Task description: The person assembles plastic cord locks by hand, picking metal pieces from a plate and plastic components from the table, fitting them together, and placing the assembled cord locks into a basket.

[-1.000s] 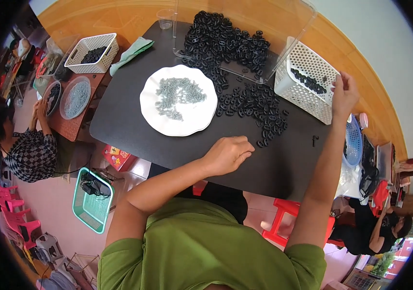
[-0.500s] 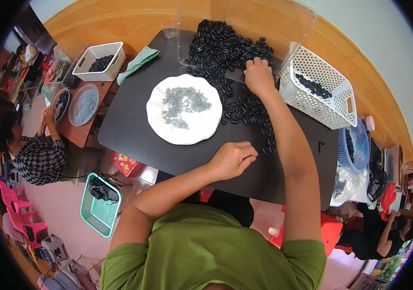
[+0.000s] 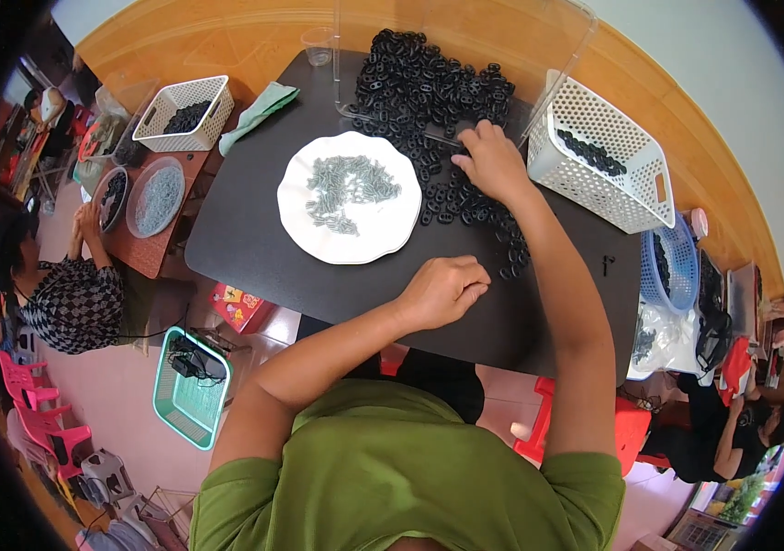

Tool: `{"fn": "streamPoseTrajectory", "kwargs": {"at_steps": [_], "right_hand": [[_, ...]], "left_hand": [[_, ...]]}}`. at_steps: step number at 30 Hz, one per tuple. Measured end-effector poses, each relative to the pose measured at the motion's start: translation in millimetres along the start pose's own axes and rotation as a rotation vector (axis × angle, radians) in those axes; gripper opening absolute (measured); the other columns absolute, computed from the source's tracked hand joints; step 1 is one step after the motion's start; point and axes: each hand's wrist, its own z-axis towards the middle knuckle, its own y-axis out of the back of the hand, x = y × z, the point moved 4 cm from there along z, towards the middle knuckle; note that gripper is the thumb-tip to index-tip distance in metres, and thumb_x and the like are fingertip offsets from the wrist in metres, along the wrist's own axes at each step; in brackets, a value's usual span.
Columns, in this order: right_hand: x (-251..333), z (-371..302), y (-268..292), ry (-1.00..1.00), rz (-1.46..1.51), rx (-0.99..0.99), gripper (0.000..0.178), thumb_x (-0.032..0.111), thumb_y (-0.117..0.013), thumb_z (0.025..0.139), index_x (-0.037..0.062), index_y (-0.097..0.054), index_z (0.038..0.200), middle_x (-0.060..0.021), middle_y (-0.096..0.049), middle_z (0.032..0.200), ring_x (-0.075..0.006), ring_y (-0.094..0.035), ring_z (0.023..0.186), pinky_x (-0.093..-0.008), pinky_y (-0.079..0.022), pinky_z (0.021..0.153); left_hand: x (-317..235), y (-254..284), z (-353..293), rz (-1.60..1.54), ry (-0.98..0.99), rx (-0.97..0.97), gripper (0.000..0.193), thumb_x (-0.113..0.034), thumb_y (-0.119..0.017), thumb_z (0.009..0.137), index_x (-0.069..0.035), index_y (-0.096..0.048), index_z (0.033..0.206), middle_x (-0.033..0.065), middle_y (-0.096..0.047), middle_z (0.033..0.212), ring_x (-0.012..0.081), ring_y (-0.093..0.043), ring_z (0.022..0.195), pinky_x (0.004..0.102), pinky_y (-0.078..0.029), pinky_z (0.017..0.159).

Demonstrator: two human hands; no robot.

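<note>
A heap of small black oval plastic pieces with holes [image 3: 410, 87] covers the far side of the dark table, and a looser trail of them runs toward me. Over the right edge of this heap is my right hand [image 3: 495, 165], its thumb spread from the fingers; nothing shows in its grasp. Nearer to me, my left hand [image 3: 445, 292] rests above the table with its fingers curled closed; whatever they may hold is hidden. A white scalloped plate [image 3: 351, 250] to its upper left carries many small greyish, metallic-looking pins [image 3: 355, 188].
A clear plastic box [image 3: 585, 41] stands tipped behind the heap. To the right is a white perforated basket [image 3: 594, 188] with black pieces [image 3: 592, 151], beyond it a blue basket [image 3: 672, 266]. A green cloth [image 3: 259, 115] lies at the table's far left. Co-workers sit on both sides.
My right hand has drawn slightly back toward me from the heap, and its thumb has come apart from the fingers. My left hand stays about where it was, still curled.
</note>
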Motion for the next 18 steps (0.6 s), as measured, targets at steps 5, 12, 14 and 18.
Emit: {"fn": "streamPoseTrajectory", "kwargs": {"at_steps": [5,12,14,18], "right_hand": [[5,-46,8,0.134,0.156,-0.052,0.019,0.012,-0.059,0.079,0.0023,-0.059,0.095,-0.0129,-0.053,0.094,-0.0302,-0.050,0.091,-0.0381,-0.043,0.078],[-15,-92,43,0.115,0.583,-0.240,0.014,-0.003,-0.053,0.075,-0.0022,-0.058,0.089,-0.0112,-0.057,0.083,-0.0234,-0.055,0.075,-0.0292,-0.043,0.068],[-18,-102,49,-0.001,0.571,-0.224,0.009,-0.004,-0.054,0.074,-0.0025,-0.058,0.082,-0.0086,-0.054,0.074,-0.0201,-0.053,0.068,-0.0289,-0.042,0.061],[6,-103,47,0.172,0.521,-0.245,0.008,0.000,-0.059,0.071,0.0009,-0.059,0.079,-0.0086,-0.053,0.072,-0.0237,-0.052,0.067,-0.0320,-0.043,0.060]], "left_hand": [[-1,-1,1,0.026,-0.010,-0.003,0.006,-0.005,-0.060,0.076,0.000,-0.059,0.081,0.0117,-0.057,0.075,0.0301,-0.057,0.069,0.0357,-0.045,0.059],[-5,0,1,0.008,0.023,-0.010,0.007,-0.008,-0.059,0.075,-0.002,-0.058,0.077,0.0112,-0.058,0.074,0.0312,-0.057,0.069,0.0390,-0.046,0.060],[-4,-1,1,0.010,0.033,-0.006,0.007,-0.009,-0.059,0.075,-0.002,-0.058,0.076,0.0109,-0.058,0.073,0.0310,-0.057,0.068,0.0391,-0.046,0.059],[-7,-7,-3,0.130,-0.060,-0.001,0.008,-0.012,-0.060,0.075,-0.003,-0.058,0.074,0.0100,-0.057,0.071,0.0302,-0.057,0.066,0.0391,-0.046,0.058]]}}
